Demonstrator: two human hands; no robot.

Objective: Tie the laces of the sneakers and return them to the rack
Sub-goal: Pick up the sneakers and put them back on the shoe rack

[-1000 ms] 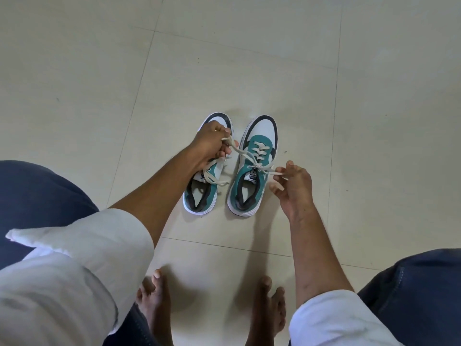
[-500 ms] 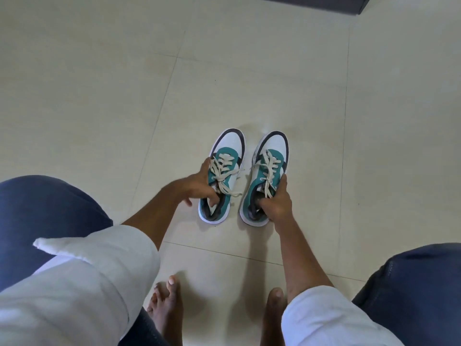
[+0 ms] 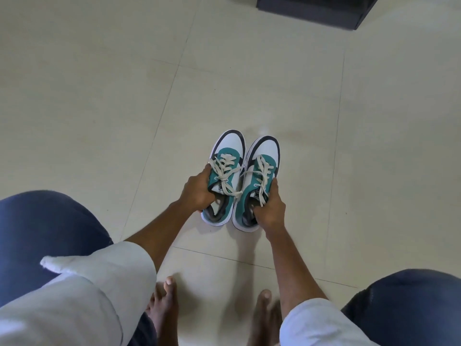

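Observation:
Two teal, white and dark grey sneakers stand side by side, toes pointing away from me. My left hand grips the left sneaker at its collar, fingers inside the opening and thumb on the outer side. My right hand holds the right sneaker the same way at its heel opening. Cream laces are knotted on both shoes, with loose ends hanging over the tongues. Whether the soles touch the floor I cannot tell.
Pale floor tiles spread all around. A dark piece of furniture shows at the top right edge. My bare feet and blue-clad knees are near the bottom of the view.
One second ago both hands pulled the lace ends of the right sneaker. They let the laces go, moved to the heel openings and now grip one sneaker each; the shoes sit closer together.

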